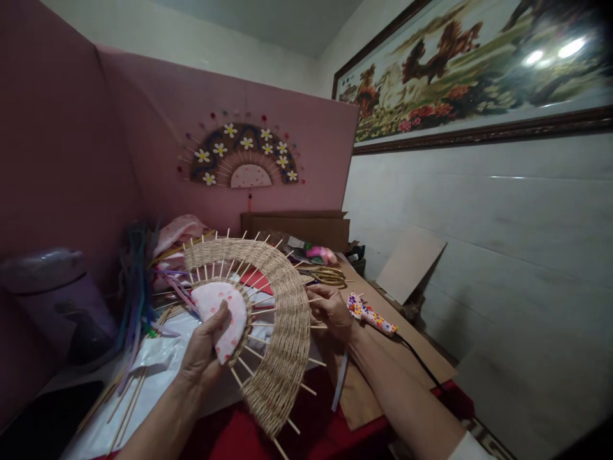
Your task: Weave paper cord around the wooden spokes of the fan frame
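Nearest you, your left forearm leads up to your left hand, clamped on the spotted hub of the woven fan, thumb across its front. You hold the fan in the air over the near edge of the red-covered desk. From that grip, the woven band lies out to the right, its curve bulging toward the desk's right edge. Its long axis slants from far left to near right; the straight side faces toward you and your left. Thin sticks point outward past the curve like spokes. Your right hand is nearer that outer rim: thumb and fingers bunch at a stick tip, though whether they pinch it cannot be told. Just right of it, a flowered glue gun lies on cardboard by the desk's right edge. Farther off, gold-handled scissors lie toward the far right corner; beyond the far edge, a daisy-covered fan hangs on a pink board.
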The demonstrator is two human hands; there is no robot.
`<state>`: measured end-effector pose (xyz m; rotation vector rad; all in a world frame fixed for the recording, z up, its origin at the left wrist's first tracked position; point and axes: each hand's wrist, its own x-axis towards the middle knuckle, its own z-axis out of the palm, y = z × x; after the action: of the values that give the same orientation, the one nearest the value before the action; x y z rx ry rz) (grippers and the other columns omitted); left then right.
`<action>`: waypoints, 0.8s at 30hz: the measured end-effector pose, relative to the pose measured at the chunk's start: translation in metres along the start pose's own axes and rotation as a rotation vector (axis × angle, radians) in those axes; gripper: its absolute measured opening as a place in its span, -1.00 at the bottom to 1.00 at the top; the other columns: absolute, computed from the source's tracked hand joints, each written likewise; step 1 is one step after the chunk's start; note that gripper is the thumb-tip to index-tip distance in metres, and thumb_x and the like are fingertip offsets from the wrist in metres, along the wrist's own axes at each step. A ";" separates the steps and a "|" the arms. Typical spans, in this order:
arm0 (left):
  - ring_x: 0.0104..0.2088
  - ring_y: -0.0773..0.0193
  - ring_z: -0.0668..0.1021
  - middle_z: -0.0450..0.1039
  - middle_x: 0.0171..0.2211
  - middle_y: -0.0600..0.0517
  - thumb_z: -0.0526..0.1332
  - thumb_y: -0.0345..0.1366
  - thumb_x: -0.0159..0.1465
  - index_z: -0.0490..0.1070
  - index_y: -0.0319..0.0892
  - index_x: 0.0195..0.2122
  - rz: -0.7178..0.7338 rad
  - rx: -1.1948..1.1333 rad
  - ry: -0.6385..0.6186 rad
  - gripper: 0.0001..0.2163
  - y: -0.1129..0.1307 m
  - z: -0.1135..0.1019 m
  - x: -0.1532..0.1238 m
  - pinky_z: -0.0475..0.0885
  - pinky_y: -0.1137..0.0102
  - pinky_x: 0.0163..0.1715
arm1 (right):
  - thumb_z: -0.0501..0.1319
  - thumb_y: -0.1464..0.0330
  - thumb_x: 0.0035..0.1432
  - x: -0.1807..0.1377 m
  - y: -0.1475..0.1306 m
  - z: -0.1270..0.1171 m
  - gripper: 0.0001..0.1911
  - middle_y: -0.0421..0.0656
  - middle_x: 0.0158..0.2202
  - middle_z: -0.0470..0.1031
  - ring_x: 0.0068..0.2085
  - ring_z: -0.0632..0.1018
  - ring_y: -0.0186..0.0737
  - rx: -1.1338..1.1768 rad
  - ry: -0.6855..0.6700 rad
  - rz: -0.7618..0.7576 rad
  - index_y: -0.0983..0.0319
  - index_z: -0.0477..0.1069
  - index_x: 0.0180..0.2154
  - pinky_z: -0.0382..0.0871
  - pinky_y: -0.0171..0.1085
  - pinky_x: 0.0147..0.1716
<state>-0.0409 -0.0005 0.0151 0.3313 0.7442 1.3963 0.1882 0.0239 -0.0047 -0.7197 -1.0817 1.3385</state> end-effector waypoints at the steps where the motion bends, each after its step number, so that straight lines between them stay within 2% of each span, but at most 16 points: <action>1: -0.57 0.21 0.57 0.52 -0.56 -0.07 0.14 -0.48 0.16 0.39 -0.33 -0.29 0.004 -0.004 -0.003 -0.89 0.000 0.000 0.000 0.54 0.31 -0.43 | 0.32 0.39 -0.19 0.000 0.000 0.001 -0.81 -0.36 -0.68 0.13 -0.67 0.07 -0.56 -0.023 0.000 -0.007 0.28 0.49 -0.40 -0.15 -0.46 -0.70; 5: -0.54 0.19 0.57 0.53 -0.52 -0.09 0.10 -0.46 0.19 0.39 -0.32 -0.33 0.020 -0.019 -0.036 -0.91 0.001 -0.002 0.001 0.54 0.26 -0.39 | 0.30 0.33 -0.13 -0.001 0.000 0.004 -0.85 -0.35 -0.72 0.17 -0.68 0.06 -0.54 -0.126 0.005 -0.089 0.26 0.52 -0.44 -0.08 -0.45 -0.70; 7: -0.54 0.19 0.58 0.53 -0.52 -0.09 0.10 -0.45 0.20 0.39 -0.32 -0.34 0.023 -0.025 -0.039 -0.90 0.001 -0.002 0.002 0.54 0.26 -0.40 | 0.31 0.30 -0.12 -0.001 0.000 0.005 -0.86 -0.29 -0.66 0.32 -0.63 0.21 -0.48 -0.196 0.024 -0.163 0.23 0.53 -0.45 0.10 -0.43 -0.62; 10: -0.53 0.20 0.58 0.53 -0.52 -0.08 0.10 -0.44 0.20 0.39 -0.31 -0.30 0.022 -0.042 -0.035 -0.89 0.003 -0.001 0.003 0.54 0.30 -0.41 | 0.30 0.28 -0.10 -0.003 0.000 0.007 -0.87 -0.19 -0.48 0.51 -0.42 0.44 -0.30 -0.335 0.044 -0.255 0.20 0.54 -0.47 0.31 -0.30 -0.36; 12: -0.53 0.23 0.58 0.54 -0.51 -0.06 0.09 -0.46 0.21 0.40 -0.31 -0.22 0.053 -0.060 -0.029 -0.85 0.003 -0.001 0.004 0.54 0.34 -0.41 | 0.29 0.28 -0.09 -0.004 0.000 0.008 -0.87 -0.17 -0.43 0.55 -0.34 0.49 -0.22 -0.399 0.046 -0.304 0.18 0.55 -0.45 0.34 -0.22 -0.25; 15: -0.55 0.29 0.57 0.54 -0.51 -0.03 0.07 -0.49 0.22 0.39 -0.30 -0.15 0.127 -0.075 -0.018 -0.79 0.005 0.000 0.005 0.53 0.41 -0.41 | 0.29 0.29 -0.07 -0.006 0.000 0.008 -0.89 -0.16 -0.40 0.56 -0.31 0.51 -0.18 -0.447 0.054 -0.371 0.16 0.55 -0.44 0.35 -0.19 -0.22; 24: -0.53 0.33 0.57 0.55 -0.50 0.01 0.10 -0.50 0.20 0.44 -0.25 -0.27 0.188 -0.087 -0.017 -0.85 0.009 -0.004 0.005 0.52 0.43 -0.38 | 0.20 0.32 0.05 -0.009 -0.003 0.005 -0.86 -0.13 -0.40 0.55 -0.33 0.51 -0.19 -0.622 0.054 -0.487 0.18 0.53 -0.39 0.35 -0.20 -0.24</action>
<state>-0.0505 0.0051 0.0162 0.3510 0.6489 1.5965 0.1858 0.0135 -0.0022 -0.8587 -1.5324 0.5576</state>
